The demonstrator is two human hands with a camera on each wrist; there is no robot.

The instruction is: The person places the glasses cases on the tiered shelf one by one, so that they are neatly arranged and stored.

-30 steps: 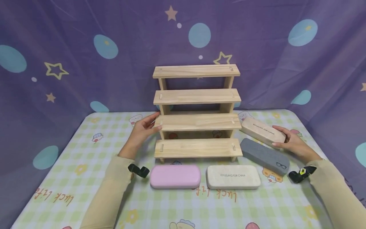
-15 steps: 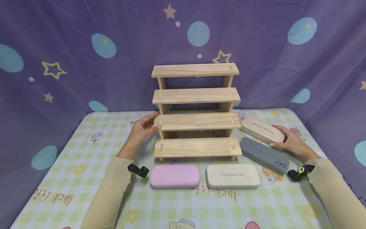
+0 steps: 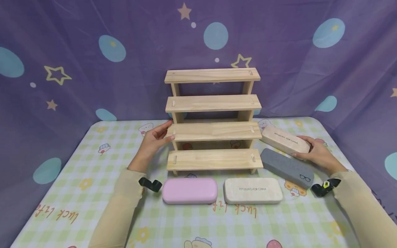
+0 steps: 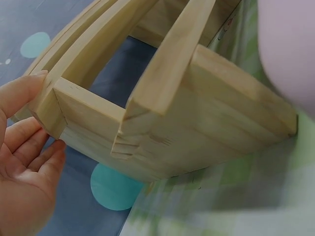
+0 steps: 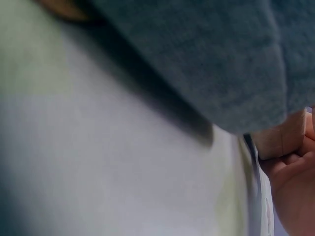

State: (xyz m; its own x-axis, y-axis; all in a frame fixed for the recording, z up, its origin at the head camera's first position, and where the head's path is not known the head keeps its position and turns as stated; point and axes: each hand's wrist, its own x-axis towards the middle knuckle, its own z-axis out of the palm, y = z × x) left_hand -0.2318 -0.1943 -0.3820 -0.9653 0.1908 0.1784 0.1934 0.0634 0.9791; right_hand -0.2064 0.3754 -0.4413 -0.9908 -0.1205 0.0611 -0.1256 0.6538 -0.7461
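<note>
A four-tier wooden display rack [image 3: 214,131] stands at the table's middle. My left hand [image 3: 152,140] grips the left end of its second-lowest board, thumb on the front edge. In the left wrist view, the thumb [image 4: 24,93] lies on the board and the other fingers curl beneath it. To the right of the rack, my right hand [image 3: 319,155] holds the near end of a beige glasses case [image 3: 283,139] between thumb and fingers. A grey glasses case [image 3: 286,168] lies just in front of that one. In the right wrist view, the grey case [image 5: 211,59] covers part of the beige case [image 5: 283,135].
In front of the rack lie a pink glasses case [image 3: 190,190] and a cream glasses case [image 3: 252,191], side by side. A checked cloth [image 3: 93,196] covers the table. Behind hangs a purple curtain [image 3: 139,86].
The head view has shifted slightly. Both hands keep their grip, and the rack and cases stay where they were.
</note>
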